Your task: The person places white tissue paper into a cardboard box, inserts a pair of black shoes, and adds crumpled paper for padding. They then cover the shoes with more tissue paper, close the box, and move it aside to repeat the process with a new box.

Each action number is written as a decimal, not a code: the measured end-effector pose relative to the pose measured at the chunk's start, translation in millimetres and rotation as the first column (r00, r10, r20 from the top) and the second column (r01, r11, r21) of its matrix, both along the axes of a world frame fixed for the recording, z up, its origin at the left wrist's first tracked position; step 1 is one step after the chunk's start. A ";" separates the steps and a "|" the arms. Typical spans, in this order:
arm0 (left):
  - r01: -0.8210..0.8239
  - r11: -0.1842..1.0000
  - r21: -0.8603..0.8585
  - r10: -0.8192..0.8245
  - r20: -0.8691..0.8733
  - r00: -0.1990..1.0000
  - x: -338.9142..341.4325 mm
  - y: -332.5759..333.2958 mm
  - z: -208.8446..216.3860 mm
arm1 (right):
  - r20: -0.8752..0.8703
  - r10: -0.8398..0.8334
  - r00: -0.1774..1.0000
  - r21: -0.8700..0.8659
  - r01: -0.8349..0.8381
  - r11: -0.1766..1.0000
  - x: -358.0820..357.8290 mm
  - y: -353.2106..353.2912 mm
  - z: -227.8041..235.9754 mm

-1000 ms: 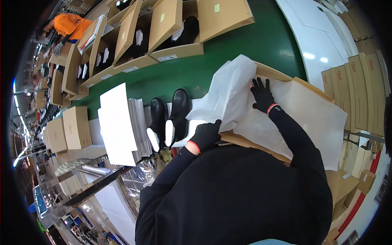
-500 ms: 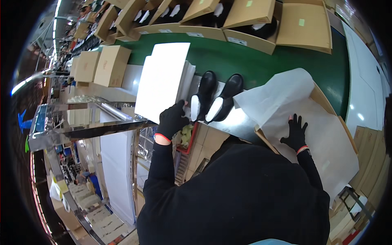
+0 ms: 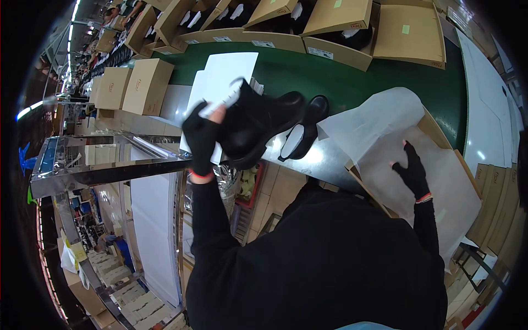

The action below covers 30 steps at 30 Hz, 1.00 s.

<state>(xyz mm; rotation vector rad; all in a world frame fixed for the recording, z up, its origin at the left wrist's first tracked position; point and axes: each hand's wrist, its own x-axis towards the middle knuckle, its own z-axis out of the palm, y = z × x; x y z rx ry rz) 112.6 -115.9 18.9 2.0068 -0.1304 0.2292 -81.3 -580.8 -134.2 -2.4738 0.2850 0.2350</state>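
1. Closed cardboard boxes (image 3: 140,85) stood at far left beside the metal frame (image 3: 110,170); they sat in the same place as half a second before.
2. Left hand (image 3: 201,137), in a dark fingerless glove, was closed around the shaft of a black boot (image 3: 256,124). Bare fingertips (image 3: 219,114) showed at the boot's top edge, next to a wad of white stuffing paper (image 3: 223,102).
3. Change noted: half a second earlier the left hand rested near the stack of white sheets (image 3: 223,74) and both boots stood side by side on the bench. The gripped boot was now lifted clear, tilted, with its toe pointing right.
4. The second black boot (image 3: 305,129) remained on the steel bench edge (image 3: 324,162), its pale insole visible, just right of the lifted one and partly behind it.
5. The green conveyor belt (image 3: 341,77) ran behind, with open shoe boxes (image 3: 330,33) along its far side.
6. White tissue paper (image 3: 379,124) lay draped over the open cardboard box (image 3: 434,129) at right.
7. Right hand (image 3: 412,170), gloved, lay flat with fingers spread on the tissue inside the box, gripping nothing; its position was nearly unchanged from the earlier frame.
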 end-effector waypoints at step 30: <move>0.851 0.328 0.411 -0.827 -0.310 0.468 -80.2 -237.0 -185.5 | -0.412 -0.747 0.521 0.887 0.417 -0.198 -39.2 -26.2 -117.7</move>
